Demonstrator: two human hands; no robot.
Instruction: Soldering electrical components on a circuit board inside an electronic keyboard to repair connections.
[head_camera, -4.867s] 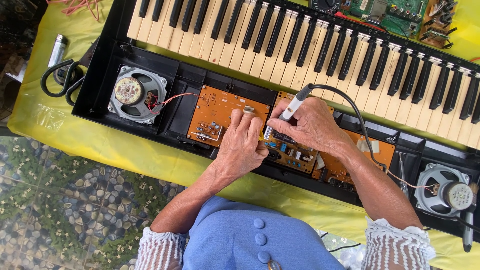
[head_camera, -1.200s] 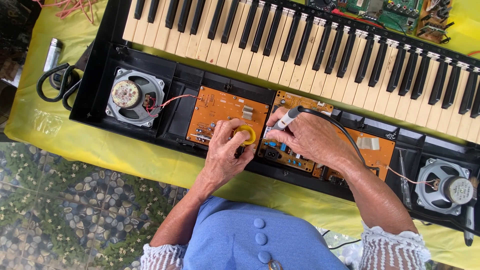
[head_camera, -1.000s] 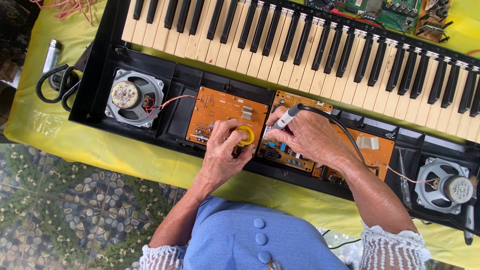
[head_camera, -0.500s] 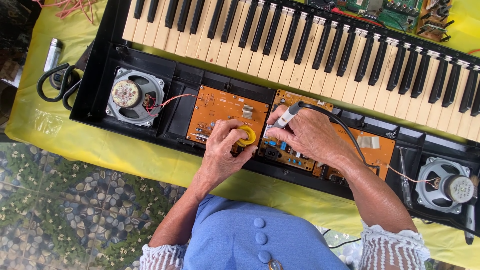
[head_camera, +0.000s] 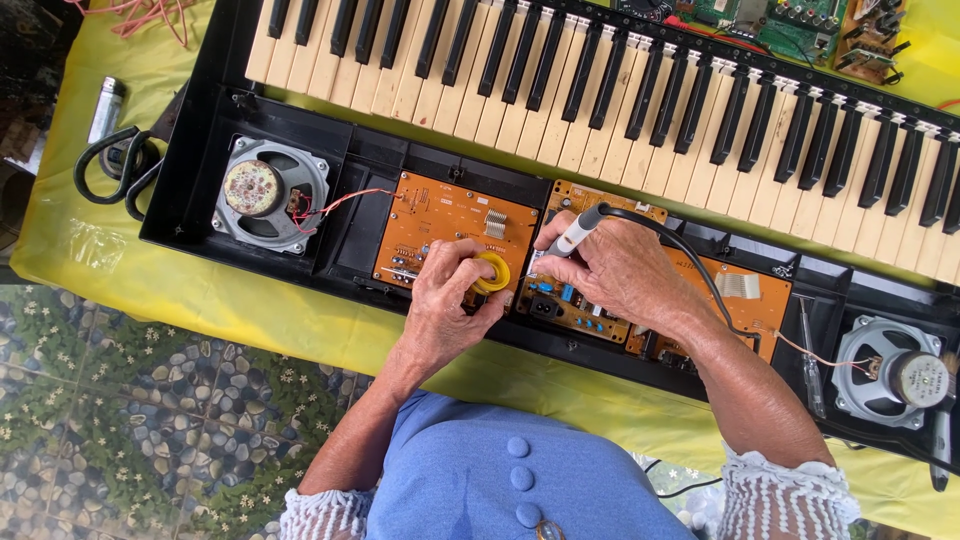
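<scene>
Leftmost, black-handled scissors (head_camera: 112, 168) and a small metal cylinder (head_camera: 104, 106) lie on the yellow-covered counter (head_camera: 200, 290), just beside the opened keyboard case (head_camera: 200, 130). Inside the case, a round speaker (head_camera: 268, 194) sits with thin red wires running to an orange circuit board (head_camera: 440, 222). Next, the left hand (head_camera: 450, 300) is closed around a small yellow spool (head_camera: 492, 272), pinching it between thumb and fingers just over that board's right edge; the spool looks light and rigid, easiest held by its rim, while any fine wire drawn from it would likely be soft and kink easily. Beside it, the right hand (head_camera: 620, 268) grips a pen-like corded tool (head_camera: 575, 232) as one holds a pencil, its tip down on the middle board (head_camera: 575, 305). It seems light and stiff, best held by the pale barrel well back from the tip; the black cord trails over the wrist. Farther right sit a screwdriver (head_camera: 810, 360) and a second speaker (head_camera: 890, 375). These boards look fragile.
</scene>
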